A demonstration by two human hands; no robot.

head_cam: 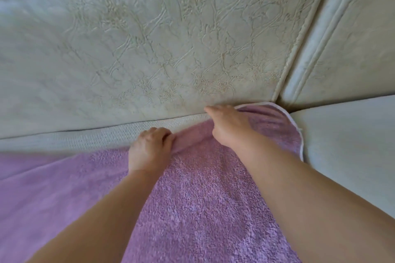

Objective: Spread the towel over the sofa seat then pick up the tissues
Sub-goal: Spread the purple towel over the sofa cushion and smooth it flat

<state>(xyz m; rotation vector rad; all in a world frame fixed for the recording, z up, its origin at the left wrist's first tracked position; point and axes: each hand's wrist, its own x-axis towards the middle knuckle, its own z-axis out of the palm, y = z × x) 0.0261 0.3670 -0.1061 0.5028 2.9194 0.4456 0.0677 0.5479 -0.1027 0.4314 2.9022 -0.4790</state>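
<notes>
A purple terry towel (192,198) with a white hem lies over the sofa seat and fills the lower half of the view. My left hand (149,147) is curled on the towel's back edge, gripping a fold of it. Just to its right, my right hand (228,126) lies flat on the same back edge, fingers pointing at the crease under the backrest. A strip of pale woven seat fabric (85,139) shows bare behind the towel on the left. No tissues are in view.
The cracked cream leather backrest (160,38) rises directly behind the hands. A second cushion (352,28) and a pale seat section (352,145) adjoin at the right corner.
</notes>
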